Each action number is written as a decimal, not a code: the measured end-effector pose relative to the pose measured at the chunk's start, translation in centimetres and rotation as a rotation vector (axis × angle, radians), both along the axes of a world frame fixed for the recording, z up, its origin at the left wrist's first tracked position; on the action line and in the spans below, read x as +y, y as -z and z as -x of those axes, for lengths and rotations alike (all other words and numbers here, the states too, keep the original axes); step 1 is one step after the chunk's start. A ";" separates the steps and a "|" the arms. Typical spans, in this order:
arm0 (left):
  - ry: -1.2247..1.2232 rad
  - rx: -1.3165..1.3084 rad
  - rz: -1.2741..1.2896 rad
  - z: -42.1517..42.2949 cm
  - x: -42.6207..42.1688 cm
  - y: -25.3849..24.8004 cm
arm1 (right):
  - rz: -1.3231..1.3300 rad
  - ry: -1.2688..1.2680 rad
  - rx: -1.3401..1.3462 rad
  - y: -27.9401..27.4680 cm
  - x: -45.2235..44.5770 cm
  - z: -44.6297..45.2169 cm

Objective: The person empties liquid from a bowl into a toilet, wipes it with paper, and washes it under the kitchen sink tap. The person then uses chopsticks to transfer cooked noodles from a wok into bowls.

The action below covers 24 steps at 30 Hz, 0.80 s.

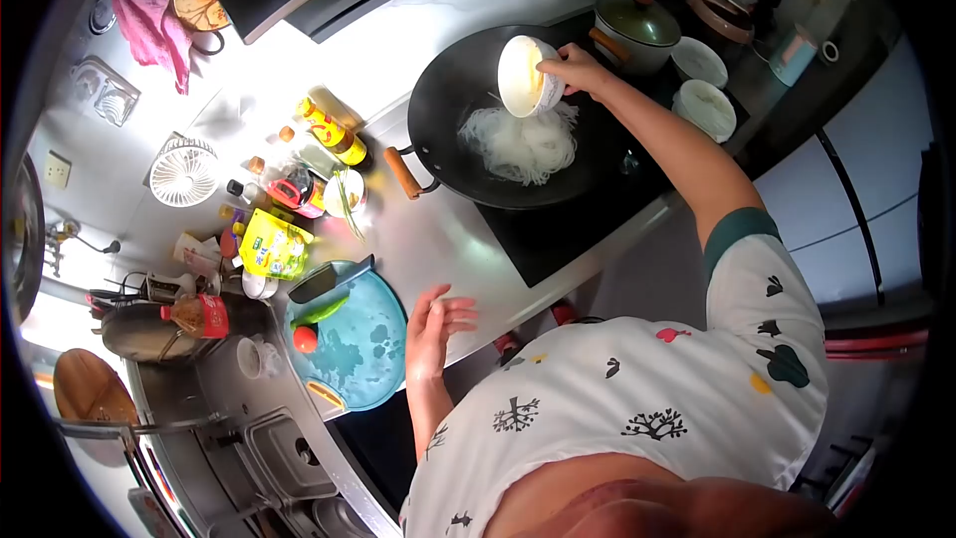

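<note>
My right hand grips the rim of a white bowl, which is tipped on its side above a large dark wok. Yellow residue streaks the bowl's inside. White rice noodles lie in a heap in the wok, below the bowl. My left hand holds nothing; its fingers are apart in the air by the counter edge. Near it is a round blue cutting board bearing a cleaver, a green pepper and a small tomato.
Behind the wok stand a lidded pot and two white bowls. Bottles, a yellow pouch and a small bowl with green stalks line the wall side. A sink lies lower left. The wok's wooden handle points toward the counter.
</note>
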State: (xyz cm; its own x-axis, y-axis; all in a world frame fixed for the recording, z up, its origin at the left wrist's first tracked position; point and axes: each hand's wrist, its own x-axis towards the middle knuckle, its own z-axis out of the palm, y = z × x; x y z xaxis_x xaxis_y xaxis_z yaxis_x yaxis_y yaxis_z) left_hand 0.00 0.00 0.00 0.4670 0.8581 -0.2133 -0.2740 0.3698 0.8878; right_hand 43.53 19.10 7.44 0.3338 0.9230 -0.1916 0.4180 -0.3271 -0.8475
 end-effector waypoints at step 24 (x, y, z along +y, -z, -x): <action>-0.450 -0.056 0.032 -2.3 -4.3 1.6 | 0.096 -0.142 -0.007 4.0 5.7 -0.8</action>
State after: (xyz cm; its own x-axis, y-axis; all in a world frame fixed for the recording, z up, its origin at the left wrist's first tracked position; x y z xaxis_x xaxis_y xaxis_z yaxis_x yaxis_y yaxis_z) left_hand 2.29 -4.32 -1.64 0.0610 0.9717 -0.2284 -0.4606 0.2304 0.8572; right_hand 44.29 24.83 3.41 0.2031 0.9385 -0.2791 0.4718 -0.3436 -0.8120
